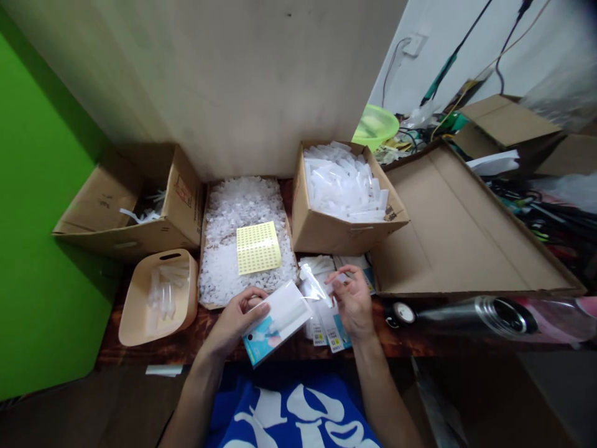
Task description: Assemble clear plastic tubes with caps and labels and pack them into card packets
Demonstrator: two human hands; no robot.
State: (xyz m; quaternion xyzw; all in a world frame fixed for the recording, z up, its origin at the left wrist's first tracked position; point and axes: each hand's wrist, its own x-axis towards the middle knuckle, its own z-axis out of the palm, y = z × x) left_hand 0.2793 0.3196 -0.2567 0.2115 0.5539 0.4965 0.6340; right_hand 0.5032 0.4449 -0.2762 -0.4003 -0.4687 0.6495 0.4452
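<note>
My left hand (245,314) grips a flat white-and-blue printed package (275,320) by its upper left edge, tilted above the front of the table. My right hand (352,302) is closed, thumb and fingers pinched on a small translucent plastic piece (339,279). Just left of those fingertips is a shiny clear plastic tube (314,283); whether it is joined to the pinched piece I cannot tell. Beneath and between the hands lie several similar printed packages (334,330), partly covered by my right hand.
A shallow carton (224,274) of small white pieces carries a yellow sticker sheet (259,247). Behind stands a cardboard box (345,233) of translucent tubes. Left are another box (112,239) and a beige bin (128,323) with tubes. A metal flask (448,316) lies right.
</note>
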